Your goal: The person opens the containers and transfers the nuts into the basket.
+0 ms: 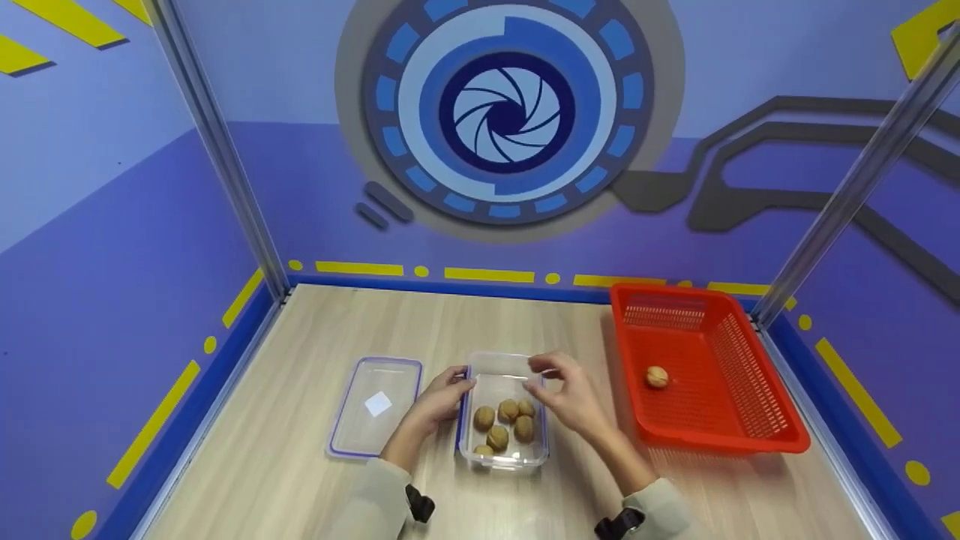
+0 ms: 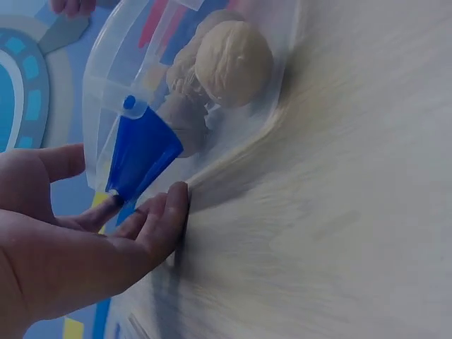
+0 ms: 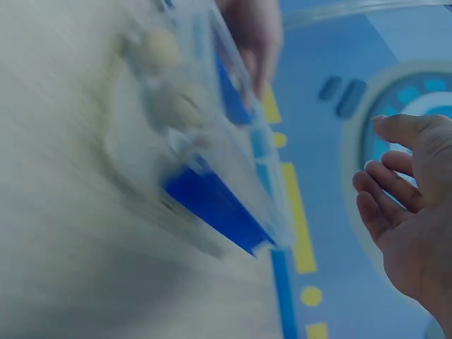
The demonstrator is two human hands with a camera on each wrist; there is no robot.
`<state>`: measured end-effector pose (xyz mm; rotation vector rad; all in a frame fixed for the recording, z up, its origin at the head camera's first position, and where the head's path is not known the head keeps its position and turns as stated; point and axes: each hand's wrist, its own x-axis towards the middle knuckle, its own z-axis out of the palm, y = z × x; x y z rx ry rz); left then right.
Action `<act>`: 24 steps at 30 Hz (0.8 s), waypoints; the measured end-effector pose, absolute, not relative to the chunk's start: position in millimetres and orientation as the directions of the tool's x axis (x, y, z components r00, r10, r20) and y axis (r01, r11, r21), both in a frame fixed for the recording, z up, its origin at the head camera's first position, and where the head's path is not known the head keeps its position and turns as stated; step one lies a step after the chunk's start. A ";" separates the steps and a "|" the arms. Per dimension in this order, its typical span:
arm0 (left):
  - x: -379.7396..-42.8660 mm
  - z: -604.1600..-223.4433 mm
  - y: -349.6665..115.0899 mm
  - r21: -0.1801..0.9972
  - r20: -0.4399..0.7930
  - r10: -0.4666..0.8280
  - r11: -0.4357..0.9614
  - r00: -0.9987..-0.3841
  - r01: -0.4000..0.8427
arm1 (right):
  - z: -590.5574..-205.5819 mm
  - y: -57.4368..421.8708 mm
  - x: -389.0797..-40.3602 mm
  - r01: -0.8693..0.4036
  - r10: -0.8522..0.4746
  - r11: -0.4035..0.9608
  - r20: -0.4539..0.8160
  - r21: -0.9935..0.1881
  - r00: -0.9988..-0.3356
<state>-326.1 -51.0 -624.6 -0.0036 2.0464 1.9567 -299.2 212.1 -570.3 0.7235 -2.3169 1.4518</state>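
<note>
A clear plastic food container [image 1: 506,386] with blue side latches stands on the table, holding several walnuts [image 1: 498,437] toward its near end. At its left wall, my left hand [image 1: 439,401] grips the side, thumb at the rim and fingers along the outside by the blue latch [image 2: 141,148]. My right hand [image 1: 570,394] is over the right rim, fingers slightly bent and thumb apart, with nothing between them. In the right wrist view that hand [image 3: 417,198] shows empty, apart from the container. One walnut [image 1: 657,376] lies in the red plastic basket [image 1: 720,439] at the right.
The container's clear lid [image 1: 349,420], with a blue-purple seal and a white square label [image 1: 378,404], lies flat left of my left hand. Printed panels [image 1: 300,187] and metal posts [image 1: 217,142] bound the wooden table [image 1: 300,480] at the back and sides.
</note>
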 end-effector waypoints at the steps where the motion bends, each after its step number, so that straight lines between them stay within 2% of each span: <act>1: -326.5 -622.6 -49.5 0.977 -0.203 0.193 0.109 -0.960 -0.185 | -574.6 206.3 -299.0 -0.566 -0.258 0.358 0.504 -0.743 -0.824; 4: -328.8 -619.0 -45.8 0.972 -0.180 0.164 0.178 -0.970 -0.151 | -586.0 189.9 -297.7 -0.556 -0.281 0.374 0.480 -0.743 -0.831; 10: -333.6 -625.0 -45.8 0.978 -0.197 0.173 0.105 -0.965 -0.181 | -605.0 165.8 -297.8 -0.582 -0.338 0.456 0.473 -0.674 -0.813; 24: -336.8 -625.6 -42.0 0.983 -0.135 0.153 0.145 -0.979 -0.113 | -622.2 151.2 -295.8 -0.541 -0.396 0.571 0.370 -0.618 -0.841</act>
